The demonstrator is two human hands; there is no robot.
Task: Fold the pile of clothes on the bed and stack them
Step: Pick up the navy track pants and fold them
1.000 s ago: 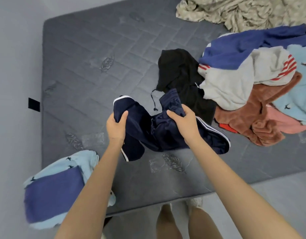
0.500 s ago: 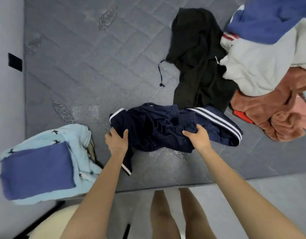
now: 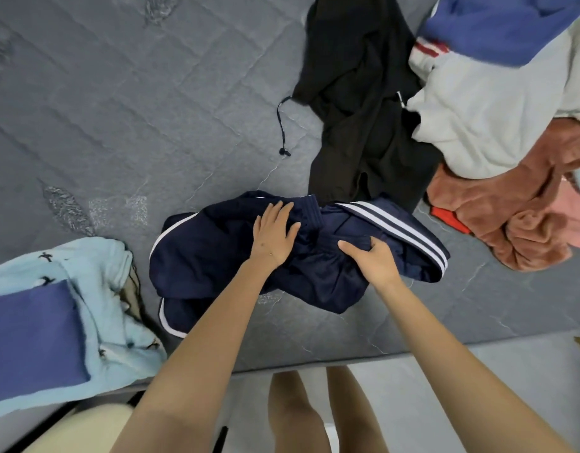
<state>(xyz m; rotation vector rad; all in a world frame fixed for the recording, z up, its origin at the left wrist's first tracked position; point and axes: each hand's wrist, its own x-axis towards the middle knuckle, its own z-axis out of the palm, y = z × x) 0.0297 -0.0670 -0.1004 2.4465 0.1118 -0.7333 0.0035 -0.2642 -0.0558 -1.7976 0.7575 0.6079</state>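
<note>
The grey quilted mattress (image 3: 118,109) fills most of what I can see, and the navy shorts (image 3: 210,256) lie crumpled on it close to its near edge, right in front of the person. Everything else is easiest to place from those shorts.

To their right and beyond them is the unfolded pile (image 3: 497,125). It has a blue garment (image 3: 510,24) farthest off, a white sweatshirt (image 3: 478,142) under it, and a rust-coloured fleece (image 3: 510,223) nearest. The fleece sits just beside the shorts' striped end.

To the left of the shorts, at the mattress corner, is the folded stack (image 3: 112,289), pale blue with a dark blue panel (image 3: 30,338) on top. A black garment (image 3: 357,93) sprawls just beyond the shorts, its lower hem touching or overlapping their far edge.

The left hand (image 3: 274,237) lies flat on the middle of the shorts with fingers straight and spread, pressing the cloth down and gripping nothing. The right hand (image 3: 373,259) is beside it toward the striped end, with thumb and curled fingers pinching a bunched fold of the navy fabric.

A thin dark drawcord (image 3: 282,125) trails from the black garment onto the mattress beyond the shorts.
</note>
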